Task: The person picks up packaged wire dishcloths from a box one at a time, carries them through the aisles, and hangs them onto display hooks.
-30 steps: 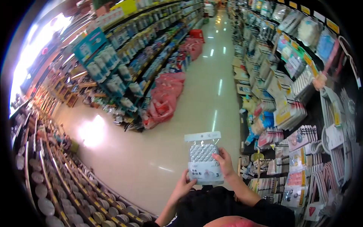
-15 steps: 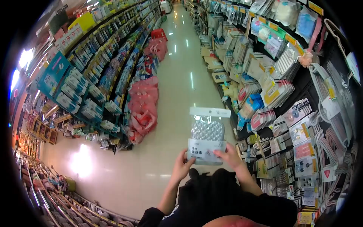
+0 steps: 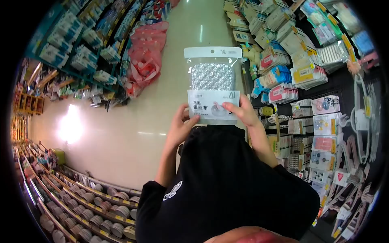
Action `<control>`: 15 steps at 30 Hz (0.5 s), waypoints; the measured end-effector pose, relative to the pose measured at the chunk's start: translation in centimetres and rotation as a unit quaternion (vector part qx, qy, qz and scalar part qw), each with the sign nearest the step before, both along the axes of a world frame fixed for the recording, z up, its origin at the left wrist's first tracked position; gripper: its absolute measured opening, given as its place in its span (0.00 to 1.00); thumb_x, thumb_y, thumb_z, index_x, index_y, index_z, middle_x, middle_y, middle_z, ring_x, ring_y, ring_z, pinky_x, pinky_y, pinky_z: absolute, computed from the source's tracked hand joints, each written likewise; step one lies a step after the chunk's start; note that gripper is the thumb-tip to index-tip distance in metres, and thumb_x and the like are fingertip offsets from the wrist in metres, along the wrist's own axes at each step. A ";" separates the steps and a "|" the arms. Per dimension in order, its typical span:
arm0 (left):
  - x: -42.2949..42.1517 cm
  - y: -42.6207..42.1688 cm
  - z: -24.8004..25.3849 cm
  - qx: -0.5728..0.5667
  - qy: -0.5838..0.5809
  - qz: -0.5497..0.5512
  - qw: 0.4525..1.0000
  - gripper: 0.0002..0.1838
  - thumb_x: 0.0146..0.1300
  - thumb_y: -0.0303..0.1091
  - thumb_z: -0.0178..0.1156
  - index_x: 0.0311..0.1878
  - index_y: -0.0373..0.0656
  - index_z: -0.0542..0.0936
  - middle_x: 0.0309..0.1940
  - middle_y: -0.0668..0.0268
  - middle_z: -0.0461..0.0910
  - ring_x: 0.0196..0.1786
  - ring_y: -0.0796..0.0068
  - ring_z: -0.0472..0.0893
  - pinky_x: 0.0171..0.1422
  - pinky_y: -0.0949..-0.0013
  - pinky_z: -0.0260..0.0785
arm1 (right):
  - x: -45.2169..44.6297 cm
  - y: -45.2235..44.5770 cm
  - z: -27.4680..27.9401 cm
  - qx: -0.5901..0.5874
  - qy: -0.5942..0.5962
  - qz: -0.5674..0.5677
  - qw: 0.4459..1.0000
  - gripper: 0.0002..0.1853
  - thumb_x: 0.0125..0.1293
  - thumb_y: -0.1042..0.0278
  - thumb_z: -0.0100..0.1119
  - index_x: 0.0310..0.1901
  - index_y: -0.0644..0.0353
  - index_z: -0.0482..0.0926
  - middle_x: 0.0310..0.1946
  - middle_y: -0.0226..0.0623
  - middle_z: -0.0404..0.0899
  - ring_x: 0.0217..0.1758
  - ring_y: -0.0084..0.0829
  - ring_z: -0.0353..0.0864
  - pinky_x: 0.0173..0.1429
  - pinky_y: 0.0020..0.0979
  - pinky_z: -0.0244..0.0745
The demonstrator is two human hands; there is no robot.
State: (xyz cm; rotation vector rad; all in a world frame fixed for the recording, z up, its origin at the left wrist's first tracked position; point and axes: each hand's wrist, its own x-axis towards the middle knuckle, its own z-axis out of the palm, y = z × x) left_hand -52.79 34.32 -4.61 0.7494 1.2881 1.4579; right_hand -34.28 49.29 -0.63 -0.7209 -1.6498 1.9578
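Both hands hold a clear plastic packet of silver-wire cleaning cloths [image 3: 213, 77] in front of my chest. It has a white hanging strip with a hole along its top, a shiny silver quilted cloth showing in the middle, and a pale printed label below. My left hand [image 3: 184, 123] grips the lower left edge, thumb on the front. My right hand [image 3: 244, 110] pinches the right edge, its thumb lying over the label. Fingers behind the packet are hidden.
Shop shelving lines both sides of the aisle floor [image 3: 133, 141]. Pink-covered goods [image 3: 146, 52] stand along the left shelf foot. Hanging packets [image 3: 324, 124] and white clothes hangers [image 3: 360, 121] are close on my right. Shelves of bowls [image 3: 97, 220] curve at lower left.
The view has tilted downward, showing more of my black shirt. The packet appears higher and larger in view, more upright, still held in both hands.
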 end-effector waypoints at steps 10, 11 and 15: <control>-3.5 -0.3 -0.3 0.027 0.043 0.008 0.999 0.21 0.62 0.27 0.60 0.57 0.35 0.67 0.42 0.57 0.82 0.45 0.74 0.79 0.52 0.70 0.69 | -3.6 0.6 -0.9 0.026 0.022 0.008 0.999 0.18 0.57 0.71 0.63 0.48 0.68 0.75 0.41 0.36 0.80 0.44 0.23 0.77 0.50 0.26 0.71; -3.7 -0.4 -0.5 0.026 0.046 0.007 0.999 0.21 0.62 0.27 0.60 0.57 0.35 0.67 0.42 0.57 0.82 0.45 0.74 0.79 0.52 0.70 0.69 | -3.9 0.7 -1.2 0.025 0.025 0.007 0.999 0.18 0.57 0.71 0.63 0.48 0.68 0.75 0.41 0.36 0.80 0.44 0.23 0.77 0.50 0.26 0.71; -4.8 0.0 -0.2 0.039 0.054 -0.005 0.998 0.21 0.62 0.26 0.60 0.56 0.35 0.67 0.42 0.58 0.82 0.44 0.77 0.78 0.50 0.73 0.69 | -4.8 1.3 -0.6 0.037 0.023 0.022 0.999 0.18 0.58 0.71 0.63 0.49 0.68 0.74 0.43 0.36 0.79 0.45 0.23 0.77 0.51 0.26 0.71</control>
